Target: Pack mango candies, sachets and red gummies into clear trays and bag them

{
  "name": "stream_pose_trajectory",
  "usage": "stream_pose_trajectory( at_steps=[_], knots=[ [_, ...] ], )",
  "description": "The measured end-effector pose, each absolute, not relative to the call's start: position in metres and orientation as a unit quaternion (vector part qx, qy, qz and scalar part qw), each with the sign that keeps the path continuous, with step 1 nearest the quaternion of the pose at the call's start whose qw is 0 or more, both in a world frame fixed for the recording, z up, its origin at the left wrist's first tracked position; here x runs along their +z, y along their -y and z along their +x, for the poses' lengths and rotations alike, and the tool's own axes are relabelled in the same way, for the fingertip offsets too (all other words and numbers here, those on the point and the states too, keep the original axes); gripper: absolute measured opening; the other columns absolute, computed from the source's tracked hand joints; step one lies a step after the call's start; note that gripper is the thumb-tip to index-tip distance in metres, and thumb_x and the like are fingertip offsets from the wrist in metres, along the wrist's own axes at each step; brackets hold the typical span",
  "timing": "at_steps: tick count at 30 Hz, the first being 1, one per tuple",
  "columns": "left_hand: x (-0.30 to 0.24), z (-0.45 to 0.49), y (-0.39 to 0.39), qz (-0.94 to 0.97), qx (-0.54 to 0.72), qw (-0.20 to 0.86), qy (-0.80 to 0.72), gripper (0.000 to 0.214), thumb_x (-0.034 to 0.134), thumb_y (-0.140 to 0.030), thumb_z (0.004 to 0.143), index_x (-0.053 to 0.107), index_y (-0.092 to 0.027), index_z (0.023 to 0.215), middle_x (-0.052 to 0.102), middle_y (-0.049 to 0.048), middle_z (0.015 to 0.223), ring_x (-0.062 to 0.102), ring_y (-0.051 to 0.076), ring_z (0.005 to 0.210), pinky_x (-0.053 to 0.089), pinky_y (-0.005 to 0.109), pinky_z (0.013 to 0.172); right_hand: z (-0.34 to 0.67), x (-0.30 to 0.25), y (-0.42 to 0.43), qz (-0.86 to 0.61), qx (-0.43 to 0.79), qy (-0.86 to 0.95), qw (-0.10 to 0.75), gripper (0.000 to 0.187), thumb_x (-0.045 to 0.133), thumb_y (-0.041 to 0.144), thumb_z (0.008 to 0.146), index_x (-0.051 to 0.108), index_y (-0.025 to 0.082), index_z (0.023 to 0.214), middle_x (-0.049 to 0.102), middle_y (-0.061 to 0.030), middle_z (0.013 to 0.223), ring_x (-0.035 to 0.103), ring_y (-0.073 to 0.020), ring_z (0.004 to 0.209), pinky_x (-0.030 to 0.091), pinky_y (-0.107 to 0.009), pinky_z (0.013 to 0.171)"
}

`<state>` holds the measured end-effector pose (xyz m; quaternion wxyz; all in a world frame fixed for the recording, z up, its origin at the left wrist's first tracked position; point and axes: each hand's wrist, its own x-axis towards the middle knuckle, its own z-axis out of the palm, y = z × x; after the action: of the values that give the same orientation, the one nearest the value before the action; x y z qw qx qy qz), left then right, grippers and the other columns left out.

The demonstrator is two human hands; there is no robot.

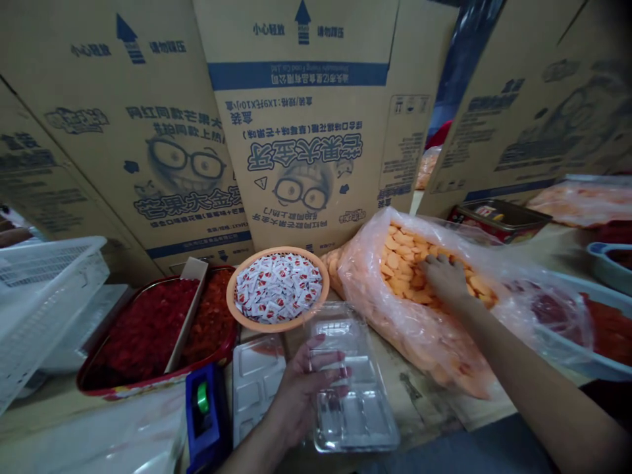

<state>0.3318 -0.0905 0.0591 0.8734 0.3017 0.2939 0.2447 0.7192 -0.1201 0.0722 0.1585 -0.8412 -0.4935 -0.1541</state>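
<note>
The left hand [301, 398] grips a clear plastic tray [368, 415] near the table's [419, 408] front edge — light, flimsy, best held by its rim — while the right hand [444, 280] rests open on loose orange candies [399, 260] in a plastic bag [419, 342].

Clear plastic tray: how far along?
Done: the orange bowl looks filled with red-and-white sachets, and the red tray holds red pieces. In hand: the left hand holds a clear plastic tray, its compartments showing nothing inside; the right hand rests on orange discs in the bag. Left: the bag still looks largely full.
</note>
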Motion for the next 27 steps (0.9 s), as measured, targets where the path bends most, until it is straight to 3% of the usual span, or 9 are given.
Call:
stream_pose_trajectory(
  at_steps=[3, 5, 8, 9, 11, 14, 20, 27],
  knots=[
    [0.060, 0.333, 0.088, 0.300, 0.247, 0.875, -0.288, 0.068, 0.078, -0.011, 0.056, 0.045, -0.018, 0.115, 0.065, 0.0125, 0.105, 0.067, 0.028, 0.089, 0.051, 0.039, 0.074, 0.708, 0.084, 0.118, -0.834, -0.165, 0.468, 0.242, 0.019, 0.050, 0.020, 0.084, 0.057, 0.017, 0.066, 0.061, -0.0134, 0.076, 0.052, -0.0275, 0.089, 0.035, -0.045, 0.080],
    [0.060, 0.334, 0.084, 0.301, 0.243, 0.877, -0.285, 0.071, 0.078, -0.009, 0.056, 0.043, -0.018, 0.118, 0.064, 0.0134, 0.108, 0.066, 0.029, 0.090, 0.052, 0.040, 0.074, 0.683, 0.099, 0.115, -0.813, -0.121, 0.419, 0.384, 0.018, 0.056, 0.035, 0.081, 0.059, 0.019, 0.072, 0.061, -0.0110, 0.076, 0.053, -0.0266, 0.085, 0.037, -0.043, 0.078],
    [0.061, 0.336, 0.080, 0.303, 0.234, 0.880, -0.282, 0.076, 0.077, -0.008, 0.056, 0.041, -0.019, 0.122, 0.062, 0.0140, 0.114, 0.066, 0.030, 0.092, 0.052, 0.039, 0.072, 0.622, 0.123, 0.113, -0.693, 0.131, 0.399, 0.585, 0.030, 0.065, 0.046, 0.071, 0.060, 0.022, 0.090, 0.064, -0.0065, 0.083, 0.056, -0.0217, 0.079, 0.043, -0.037, 0.073],
    [0.061, 0.337, 0.079, 0.305, 0.230, 0.881, -0.280, 0.077, 0.077, -0.008, 0.056, 0.040, -0.020, 0.123, 0.061, 0.0137, 0.115, 0.066, 0.030, 0.092, 0.052, 0.039, 0.071, 0.599, 0.128, 0.112, -0.652, 0.223, 0.412, 0.596, 0.036, 0.070, 0.045, 0.065, 0.060, 0.023, 0.092, 0.064, -0.0046, 0.082, 0.057, -0.0205, 0.077, 0.044, -0.035, 0.072],
    [0.061, 0.339, 0.079, 0.307, 0.225, 0.885, -0.270, 0.080, 0.078, -0.007, 0.055, 0.040, -0.021, 0.124, 0.062, 0.0123, 0.114, 0.066, 0.029, 0.090, 0.052, 0.037, 0.070, 0.559, 0.133, 0.110, -0.608, 0.357, 0.461, 0.539, 0.036, 0.072, 0.042, 0.064, 0.060, 0.022, 0.091, 0.064, -0.0025, 0.080, 0.058, -0.0179, 0.073, 0.045, -0.031, 0.068],
    [0.061, 0.339, 0.080, 0.308, 0.227, 0.889, -0.254, 0.080, 0.077, -0.006, 0.056, 0.040, -0.023, 0.125, 0.062, 0.0102, 0.111, 0.067, 0.028, 0.088, 0.052, 0.035, 0.069, 0.526, 0.120, 0.100, -0.587, 0.397, 0.520, 0.478, 0.025, 0.067, 0.039, 0.069, 0.059, 0.020, 0.084, 0.062, -0.0008, 0.073, 0.056, -0.0157, 0.067, 0.044, -0.028, 0.062],
    [0.057, 0.335, 0.081, 0.292, 0.235, 0.893, -0.248, 0.082, 0.075, -0.004, 0.058, 0.039, -0.025, 0.129, 0.062, 0.0116, 0.115, 0.065, 0.032, 0.095, 0.052, 0.038, 0.073, 0.519, 0.082, 0.082, -0.638, 0.196, 0.614, 0.421, 0.013, 0.058, 0.028, 0.075, 0.063, 0.019, 0.082, 0.061, -0.0032, 0.077, 0.056, -0.0176, 0.070, 0.043, -0.029, 0.061],
    [0.057, 0.330, 0.080, 0.279, 0.227, 0.894, -0.268, 0.085, 0.073, -0.006, 0.062, 0.035, -0.027, 0.135, 0.060, 0.0114, 0.120, 0.064, 0.030, 0.098, 0.050, 0.041, 0.079, 0.547, 0.095, 0.087, -0.685, 0.039, 0.542, 0.485, 0.020, 0.051, 0.035, 0.085, 0.064, 0.019, 0.087, 0.061, -0.0054, 0.082, 0.055, -0.0176, 0.070, 0.045, -0.030, 0.064]
  ],
)
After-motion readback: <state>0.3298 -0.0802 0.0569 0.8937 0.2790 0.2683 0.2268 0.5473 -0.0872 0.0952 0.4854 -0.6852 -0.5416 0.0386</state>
